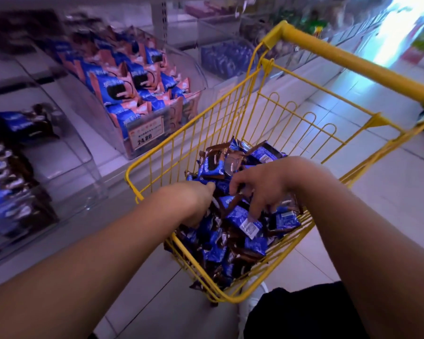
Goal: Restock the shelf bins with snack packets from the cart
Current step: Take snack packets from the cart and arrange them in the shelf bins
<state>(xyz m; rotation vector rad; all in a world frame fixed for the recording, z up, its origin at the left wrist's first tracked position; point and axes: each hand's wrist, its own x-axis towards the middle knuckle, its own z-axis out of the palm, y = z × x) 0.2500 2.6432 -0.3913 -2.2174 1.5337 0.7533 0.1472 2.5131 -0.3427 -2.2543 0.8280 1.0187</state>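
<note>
A yellow wire cart (233, 111) holds a pile of blue-and-brown snack packets (253, 243). Both my hands reach down into it. My left hand (194, 204) dips into the left side of the pile; its fingers are buried among the packets, so its grip is hidden. My right hand (264, 189) hovers over the middle with fingers spread and bent, the tips touching a blue packet (240, 216). A clear shelf bin (88, 177) at the left holds matching blue-and-brown packets (12, 184).
Beside it, a second clear bin of blue-and-pink packets (132, 79) carries a price tag (146, 134). More bins (228, 57) line the shelf farther back. The cart handle (353, 62) points to the right. Tiled floor (387, 182) lies right of the cart; my shoe (251, 302) is under it.
</note>
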